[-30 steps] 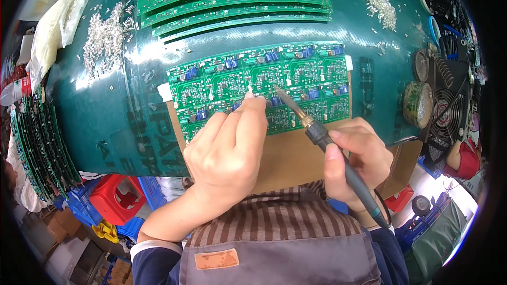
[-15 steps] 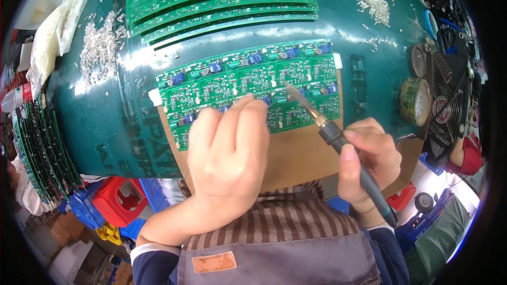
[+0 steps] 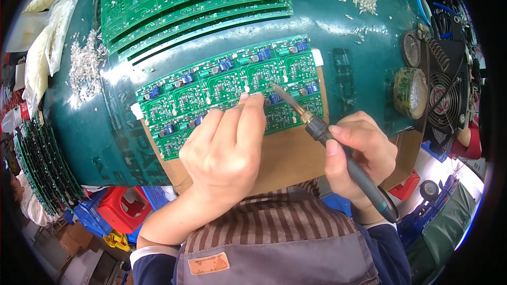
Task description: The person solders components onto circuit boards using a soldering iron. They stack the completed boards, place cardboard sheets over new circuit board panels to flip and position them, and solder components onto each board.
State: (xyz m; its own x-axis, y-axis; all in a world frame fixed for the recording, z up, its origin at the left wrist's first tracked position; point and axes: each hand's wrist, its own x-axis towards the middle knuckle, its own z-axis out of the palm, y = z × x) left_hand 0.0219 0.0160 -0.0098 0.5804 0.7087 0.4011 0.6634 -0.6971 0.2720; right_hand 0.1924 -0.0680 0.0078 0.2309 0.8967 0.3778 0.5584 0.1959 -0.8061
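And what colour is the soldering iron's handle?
The handle is mostly dark grey, with a teal band near its lower end; best seen in the head view.

The table is green and shiny, and white light reflects on it in bright patches. Below it, at the left, there is one red plastic stool beside blue crates and near brown cardboard boxes. At the right, a blue frame with a dark wheel is near the pale floor.

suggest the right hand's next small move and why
Perhaps ease the grey, pen-shaped soldering iron slightly left: the right hand holds its metal tip over the green, rectangular circuit board, just right of the fingertips of the left hand; contact is unclear.
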